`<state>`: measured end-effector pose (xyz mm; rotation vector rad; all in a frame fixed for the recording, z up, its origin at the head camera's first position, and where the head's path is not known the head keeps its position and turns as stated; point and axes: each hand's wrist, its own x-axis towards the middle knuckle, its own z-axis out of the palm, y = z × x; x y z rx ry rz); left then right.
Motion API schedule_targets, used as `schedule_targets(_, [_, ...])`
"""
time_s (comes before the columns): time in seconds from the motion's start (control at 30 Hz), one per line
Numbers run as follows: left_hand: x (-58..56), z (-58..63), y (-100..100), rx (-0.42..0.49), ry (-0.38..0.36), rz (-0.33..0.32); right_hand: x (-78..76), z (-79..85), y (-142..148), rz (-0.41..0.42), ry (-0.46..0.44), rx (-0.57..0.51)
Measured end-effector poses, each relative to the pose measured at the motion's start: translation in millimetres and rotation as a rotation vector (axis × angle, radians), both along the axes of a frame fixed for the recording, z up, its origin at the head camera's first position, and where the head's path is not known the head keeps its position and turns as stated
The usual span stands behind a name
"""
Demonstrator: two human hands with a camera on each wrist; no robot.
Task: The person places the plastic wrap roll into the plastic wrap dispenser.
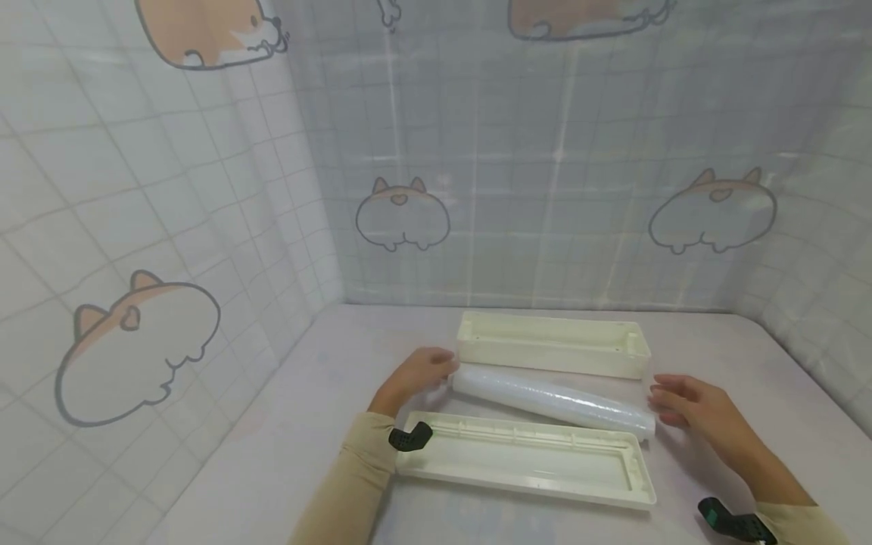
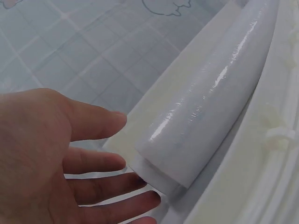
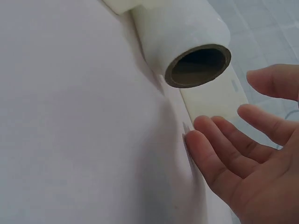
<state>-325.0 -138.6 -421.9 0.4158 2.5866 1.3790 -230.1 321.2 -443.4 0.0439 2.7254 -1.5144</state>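
A roll of cling film lies slantwise on the table between two long off-white plastic parts. Its brown cardboard core shows at the right end. My left hand is at the roll's left end; in the left wrist view its fingers are spread, with the fingertips right beside the core's end. Off the right end is my right hand, its fingers loosely bent and apart from the roll. Behind the roll stands the deep box, and in front lies the shallow lid, inner side up.
The white table meets a curtain-like sheet with a grid and cartoon dog print at the back and sides. Black devices are strapped at both wrists over beige sleeves.
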Motion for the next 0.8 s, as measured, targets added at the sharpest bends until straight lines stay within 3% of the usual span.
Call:
schedule_targets(0.37, [1.5,-0.1,0,-0.101,0.066,-0.023,11.4,-0.4,-3,0.07,-0.001,0.036])
schedule_targets(0.53, [-1.6,-4.6,0,-0.119,0.057,-0.019,14.3,-0.7,-4,0.095,0.028,0.108])
schedule_targets(0.8, [1.6,-11.8,-3,-0.104,0.031,-0.034,18.5,-5.3,-6,0.163,0.031,0.07])
